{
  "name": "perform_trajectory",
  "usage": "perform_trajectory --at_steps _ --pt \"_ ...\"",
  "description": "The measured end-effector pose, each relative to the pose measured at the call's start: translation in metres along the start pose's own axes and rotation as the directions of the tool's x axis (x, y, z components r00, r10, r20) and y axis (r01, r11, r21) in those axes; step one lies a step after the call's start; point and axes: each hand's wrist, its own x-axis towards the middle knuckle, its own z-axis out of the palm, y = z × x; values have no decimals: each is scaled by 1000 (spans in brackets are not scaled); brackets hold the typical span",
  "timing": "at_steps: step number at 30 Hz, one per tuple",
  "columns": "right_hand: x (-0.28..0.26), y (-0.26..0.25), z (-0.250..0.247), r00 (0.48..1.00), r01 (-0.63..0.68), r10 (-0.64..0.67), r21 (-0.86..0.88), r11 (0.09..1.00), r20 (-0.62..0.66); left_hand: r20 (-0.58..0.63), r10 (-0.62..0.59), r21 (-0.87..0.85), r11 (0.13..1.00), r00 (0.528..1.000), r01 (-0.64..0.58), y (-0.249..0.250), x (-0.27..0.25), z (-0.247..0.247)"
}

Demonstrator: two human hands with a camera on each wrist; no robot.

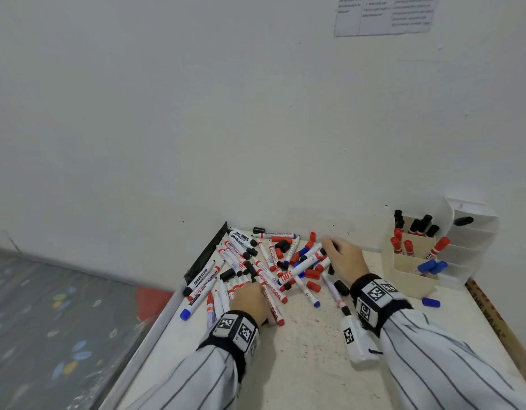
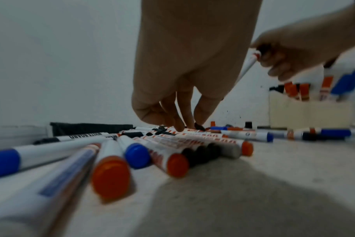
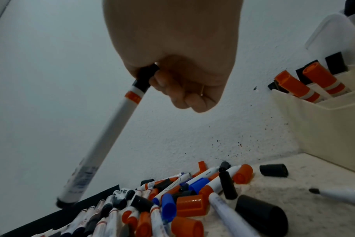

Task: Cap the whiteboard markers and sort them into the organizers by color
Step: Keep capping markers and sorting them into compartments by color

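Note:
A pile of whiteboard markers (image 1: 255, 270) and loose red, blue and black caps lies on the white table (image 1: 309, 365) against the wall. My right hand (image 1: 329, 247) grips a white marker (image 3: 111, 128) by its black end, and the body slants down-left over the pile. My left hand (image 2: 182, 125) points its fingers down into the pile beside a black cap (image 2: 199, 127); whether it pinches anything is hidden. The cream organizer (image 1: 412, 273) at the right holds capped black, red and blue markers. Behind it stands a white organizer (image 1: 474, 232).
A loose blue cap (image 1: 431, 301) lies in front of the cream organizer and a black cap (image 3: 274, 170) near the wall. A black strip (image 1: 208, 253) runs along the table's left edge, with floor beyond. A wooden strip (image 1: 492, 315) lines the right edge.

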Motion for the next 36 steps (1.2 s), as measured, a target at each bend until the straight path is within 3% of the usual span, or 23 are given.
perform_trajectory --at_steps 3,8,13,28,33,36 --pt "4 0 -5 999 26 -27 -15 1000 -44 39 56 252 966 998 -64 -12 -1 3" --pt "6 7 -5 998 2 -2 -9 1000 -64 78 94 322 940 993 -114 -7 -3 9" --pt "4 14 -6 998 -1 1 -2 1000 -59 200 -34 242 970 979 -16 6 -7 13" --pt "23 23 -49 969 21 -29 -34 999 -244 211 -138 181 978 968 101 33 -7 15" --pt "33 21 -83 930 65 -72 -31 997 -360 195 -189 25 982 962 188 28 -1 19" --pt "39 26 -105 911 22 -41 -52 998 -410 190 -252 -141 949 949 280 26 5 18"
